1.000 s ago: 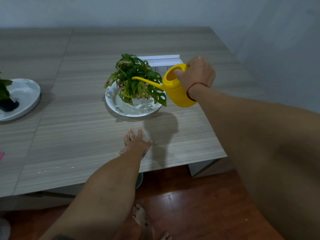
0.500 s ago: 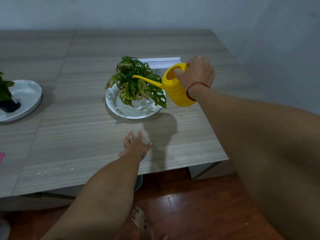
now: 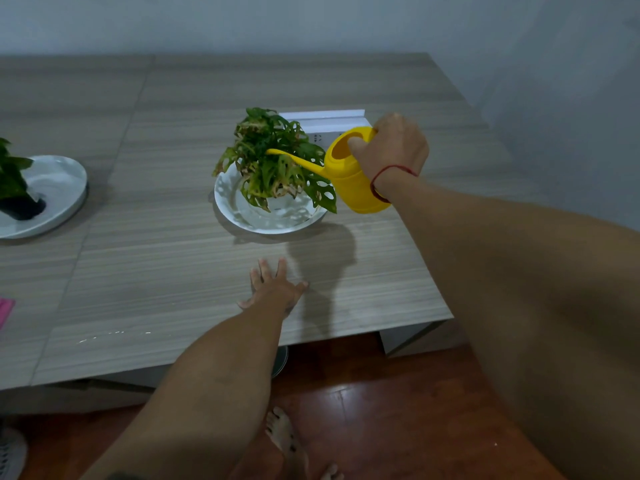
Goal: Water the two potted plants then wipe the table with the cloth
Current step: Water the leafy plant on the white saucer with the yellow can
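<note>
A yellow plastic watering can is held in the air by the right hand, whose fingers are closed around its rear handle. The can is tilted, and its thin spout is pointed to the left of this hand, over the leaves of a green potted plant with holed leaves. This plant is placed in a round white dish, just beside the can and ahead of the left hand. The left hand is laid flat on the grey wood-grain tabletop, with fingers spread and nothing held in it; it is well apart from the right hand. A second potted plant with a dark pot is seen in another white dish, far to the left of both hands. A pink cloth is partly visible at the left edge. Behind the can, a white box is lying. A thin red string is worn on the right wrist.
</note>
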The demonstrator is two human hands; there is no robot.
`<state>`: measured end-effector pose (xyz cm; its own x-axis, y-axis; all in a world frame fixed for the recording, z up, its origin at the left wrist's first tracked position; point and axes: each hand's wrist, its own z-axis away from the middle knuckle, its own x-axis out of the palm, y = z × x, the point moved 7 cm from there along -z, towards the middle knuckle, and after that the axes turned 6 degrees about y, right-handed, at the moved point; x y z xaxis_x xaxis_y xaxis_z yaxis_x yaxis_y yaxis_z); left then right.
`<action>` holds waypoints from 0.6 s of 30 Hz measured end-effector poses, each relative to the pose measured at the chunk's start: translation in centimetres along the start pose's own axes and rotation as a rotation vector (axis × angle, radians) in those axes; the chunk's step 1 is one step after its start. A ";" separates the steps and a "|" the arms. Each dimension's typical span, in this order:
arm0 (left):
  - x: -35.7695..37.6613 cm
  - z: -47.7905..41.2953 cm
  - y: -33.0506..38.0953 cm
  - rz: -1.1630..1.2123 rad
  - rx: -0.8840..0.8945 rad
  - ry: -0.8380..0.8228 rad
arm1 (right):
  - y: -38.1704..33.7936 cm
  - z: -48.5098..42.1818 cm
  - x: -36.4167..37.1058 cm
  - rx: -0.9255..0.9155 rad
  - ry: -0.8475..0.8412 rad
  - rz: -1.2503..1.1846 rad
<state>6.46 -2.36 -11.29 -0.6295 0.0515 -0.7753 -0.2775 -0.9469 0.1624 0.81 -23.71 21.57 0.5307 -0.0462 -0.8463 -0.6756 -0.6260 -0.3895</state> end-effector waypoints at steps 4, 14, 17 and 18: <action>0.0 0.2 0.2 0.023 -0.001 0.002 | 0.1 0.3 0.2 0.006 0.000 0.012; 0.0 0.0 0.1 0.006 0.007 0.016 | 0.8 0.5 -0.2 0.046 0.012 0.011; 0.1 0.1 0.2 0.008 0.010 0.027 | 1.6 0.8 0.1 0.104 0.018 -0.043; 0.1 0.1 0.3 0.010 0.014 0.031 | 1.9 0.9 0.3 0.132 0.017 -0.070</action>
<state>6.30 -2.61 -11.26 -0.6092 0.0319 -0.7923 -0.2819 -0.9426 0.1788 -0.74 -24.17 20.25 0.5866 -0.0203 -0.8096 -0.6978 -0.5200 -0.4926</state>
